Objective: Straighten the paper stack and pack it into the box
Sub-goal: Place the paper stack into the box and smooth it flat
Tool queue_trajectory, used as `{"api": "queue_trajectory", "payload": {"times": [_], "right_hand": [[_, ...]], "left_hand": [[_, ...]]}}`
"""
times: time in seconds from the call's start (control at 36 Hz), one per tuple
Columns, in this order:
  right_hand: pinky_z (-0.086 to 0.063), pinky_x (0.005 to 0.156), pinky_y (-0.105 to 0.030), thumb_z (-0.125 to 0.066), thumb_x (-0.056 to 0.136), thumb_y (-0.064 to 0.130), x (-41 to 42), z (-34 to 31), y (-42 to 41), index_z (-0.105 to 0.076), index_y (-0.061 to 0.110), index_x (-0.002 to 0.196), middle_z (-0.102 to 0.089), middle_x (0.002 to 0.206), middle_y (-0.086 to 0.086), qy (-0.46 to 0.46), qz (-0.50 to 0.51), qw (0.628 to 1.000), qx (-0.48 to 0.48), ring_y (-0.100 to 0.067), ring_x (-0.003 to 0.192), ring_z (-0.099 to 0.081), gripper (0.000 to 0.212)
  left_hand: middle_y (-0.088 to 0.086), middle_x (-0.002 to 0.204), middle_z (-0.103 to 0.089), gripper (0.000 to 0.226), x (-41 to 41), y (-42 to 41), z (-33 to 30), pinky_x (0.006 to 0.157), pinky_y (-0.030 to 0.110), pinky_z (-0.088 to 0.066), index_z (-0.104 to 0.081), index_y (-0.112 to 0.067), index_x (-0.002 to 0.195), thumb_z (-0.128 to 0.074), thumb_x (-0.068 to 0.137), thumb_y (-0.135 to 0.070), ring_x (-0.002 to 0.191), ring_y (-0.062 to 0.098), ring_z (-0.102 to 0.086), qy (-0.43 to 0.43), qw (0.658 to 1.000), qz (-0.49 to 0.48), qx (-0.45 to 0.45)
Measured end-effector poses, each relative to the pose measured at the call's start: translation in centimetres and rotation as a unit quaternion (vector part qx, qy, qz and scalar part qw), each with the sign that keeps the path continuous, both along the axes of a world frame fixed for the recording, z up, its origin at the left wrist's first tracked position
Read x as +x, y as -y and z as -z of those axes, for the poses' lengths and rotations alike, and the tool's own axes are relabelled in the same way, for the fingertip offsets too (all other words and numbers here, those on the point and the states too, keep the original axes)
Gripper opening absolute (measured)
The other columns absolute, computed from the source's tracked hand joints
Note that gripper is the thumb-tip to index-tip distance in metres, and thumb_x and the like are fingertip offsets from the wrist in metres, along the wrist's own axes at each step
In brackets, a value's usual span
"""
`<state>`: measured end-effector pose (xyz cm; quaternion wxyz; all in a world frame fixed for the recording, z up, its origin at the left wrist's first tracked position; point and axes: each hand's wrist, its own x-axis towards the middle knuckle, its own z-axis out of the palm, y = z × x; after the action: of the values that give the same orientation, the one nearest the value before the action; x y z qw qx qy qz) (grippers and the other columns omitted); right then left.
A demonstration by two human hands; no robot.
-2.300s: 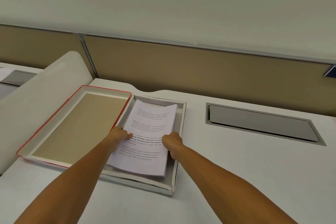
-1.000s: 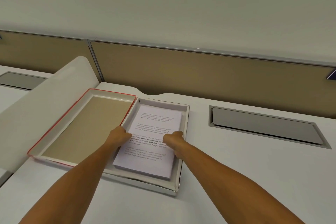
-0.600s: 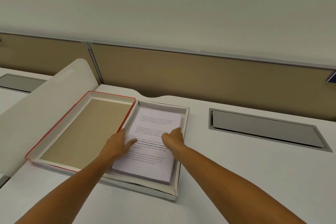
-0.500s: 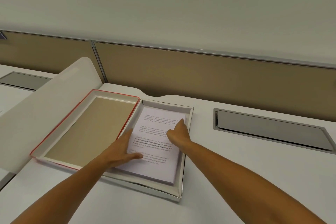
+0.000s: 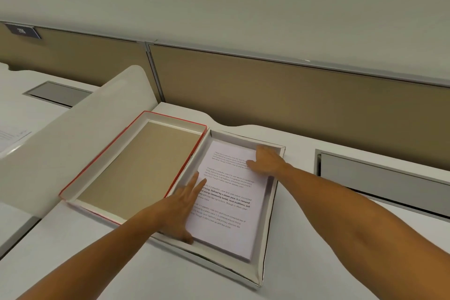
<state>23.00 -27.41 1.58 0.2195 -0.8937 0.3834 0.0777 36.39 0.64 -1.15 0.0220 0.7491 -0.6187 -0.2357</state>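
Observation:
A stack of printed white paper point(image 5: 233, 204) lies flat inside a shallow white box point(image 5: 265, 246) on the desk. My left hand point(image 5: 181, 207) rests flat with fingers spread along the stack's left edge, thumb down at the near left corner. My right hand point(image 5: 265, 159) lies palm down on the stack's far right corner, against the box wall. Neither hand grips anything. To the left of the box, touching it, sits the red-edged lid point(image 5: 136, 170), upside down, its brown inside showing.
A curved white divider panel point(image 5: 73, 139) rises left of the lid. A brown partition wall point(image 5: 292, 95) runs along the back of the desk. A grey recessed cable tray point(image 5: 379, 178) sits in the desk to the right. Loose paper point(image 5: 9, 136) lies far left.
The stack went from lifted and skewed to flat in the box. My right hand slid to the far right corner; my left hand opened and moved toward the near left edge.

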Motion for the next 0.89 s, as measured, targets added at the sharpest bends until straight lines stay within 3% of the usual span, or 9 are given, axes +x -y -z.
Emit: {"api": "queue_trajectory", "payload": {"times": [0.22, 0.33, 0.56, 0.67, 0.75, 0.81, 0.89], "right_hand": [[-0.047, 0.102, -0.041, -0.058, 0.094, 0.048, 0.5, 1.2, 0.7, -0.040, 0.003, 0.144, -0.048, 0.146, -0.017, -0.003, 0.003, 1.000, 0.001, -0.033, 0.130, -0.051, 0.071], [-0.043, 0.108, -0.042, -0.058, 0.094, 0.050, 0.3, 1.4, 0.7, -0.035, 0.003, 0.148, -0.043, 0.151, -0.016, -0.004, -0.006, 1.000, -0.008, -0.034, 0.136, -0.045, 0.075], [-0.045, 0.103, -0.044, -0.050, 0.094, 0.053, 0.2, 0.8, 0.7, -0.041, 0.006, 0.144, -0.049, 0.146, -0.016, -0.017, -0.017, 0.999, -0.035, -0.034, 0.131, -0.050, 0.069], [-0.048, 0.095, -0.044, -0.048, 0.096, 0.048, 0.0, 0.6, -0.1, -0.049, 0.008, 0.136, -0.056, 0.136, -0.015, 0.017, -0.004, 0.996, -0.082, -0.035, 0.121, -0.056, 0.057], [-0.047, 0.100, -0.045, -0.049, 0.098, 0.047, 0.0, 0.5, -1.2, -0.046, 0.011, 0.140, -0.056, 0.138, -0.014, 0.033, -0.031, 0.994, -0.097, -0.034, 0.125, -0.054, 0.056], [-0.044, 0.105, -0.046, -0.049, 0.098, 0.047, 0.1, 0.3, -2.3, -0.042, 0.013, 0.144, -0.053, 0.142, -0.014, 0.042, -0.056, 0.992, -0.101, -0.034, 0.129, -0.049, 0.058], [-0.042, 0.106, -0.046, -0.048, 0.098, 0.046, 0.6, -0.1, -4.5, -0.038, 0.014, 0.148, -0.050, 0.146, -0.013, 0.055, -0.085, 0.991, -0.092, -0.034, 0.133, -0.045, 0.061]], "left_hand": [[-0.014, 0.152, 0.043, 0.138, 0.2, -0.1, 0.1, 0.117, 0.047, -0.031, 0.041, -0.047, 0.136, -0.072, 0.060, -0.073, 0.152, 0.026, 0.001, 0.029, 0.999, 0.018, 0.001], [-0.014, 0.153, 0.041, 0.138, 0.4, -0.2, 0.4, 0.118, 0.046, -0.031, 0.041, -0.048, 0.135, -0.071, 0.059, -0.074, 0.152, 0.025, 0.000, 0.031, 0.999, 0.016, -0.006], [-0.019, 0.141, 0.054, 0.140, -0.4, -0.4, -0.4, 0.113, 0.042, -0.038, 0.043, -0.047, 0.135, -0.076, 0.063, -0.067, 0.152, 0.026, -0.001, 0.036, 0.999, 0.006, -0.011], [-0.021, 0.140, 0.053, 0.135, -0.6, -0.9, -0.7, 0.118, 0.050, -0.024, 0.041, -0.047, 0.135, -0.066, 0.060, -0.080, 0.151, 0.026, 0.010, 0.061, 0.998, 0.006, -0.007], [-0.025, 0.149, 0.038, 0.124, -0.6, -1.6, -1.0, 0.121, 0.049, -0.012, 0.031, -0.049, 0.142, -0.052, 0.060, -0.092, 0.152, 0.020, 0.004, 0.045, 0.998, -0.018, -0.050], [-0.024, 0.158, 0.020, 0.110, -0.5, -2.2, -1.3, 0.121, 0.048, -0.013, 0.018, -0.048, 0.148, -0.046, 0.070, -0.089, 0.152, 0.019, -0.007, 0.031, 0.992, -0.058, -0.106], [-0.003, 0.164, -0.015, 0.091, 0.2, -3.2, -1.5, 0.119, 0.049, -0.022, -0.013, -0.031, 0.155, -0.047, 0.083, -0.074, 0.148, 0.024, -0.023, 0.048, 0.959, -0.203, -0.192]]}}
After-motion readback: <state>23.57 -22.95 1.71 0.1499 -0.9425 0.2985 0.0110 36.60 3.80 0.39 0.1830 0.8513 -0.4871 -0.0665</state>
